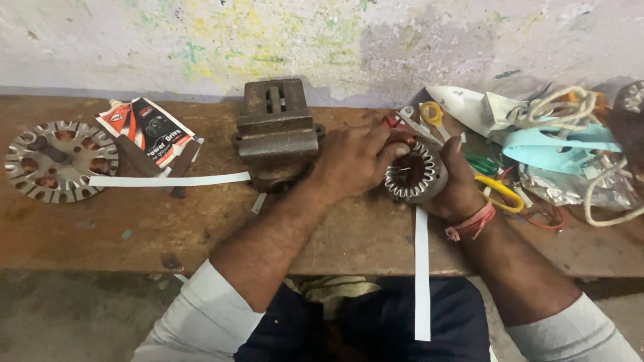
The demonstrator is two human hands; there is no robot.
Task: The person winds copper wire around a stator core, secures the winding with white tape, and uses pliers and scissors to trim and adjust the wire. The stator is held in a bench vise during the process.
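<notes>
Both hands grip a ring-shaped steel stator core (pixel 412 175) with toothed inner slots, held just above the worn wooden worktop (pixel 168 221): the right hand (pixel 459 184) cups it from beneath, the left hand (pixel 355 161) pinches its upper rim. A long white paper strip (pixel 421 281) hangs below it, and a rusty iron vise (pixel 276 131) stands just left.

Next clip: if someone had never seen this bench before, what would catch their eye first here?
Most likely the slotted metal ring at centre right, cupped by the right hand while the left hand works at its upper rim, with a long white paper strip hanging below it toward the lap. Next, the heavy rusty bench vise standing mid-bench, and the round slotted metal disc lying at far left.
</notes>
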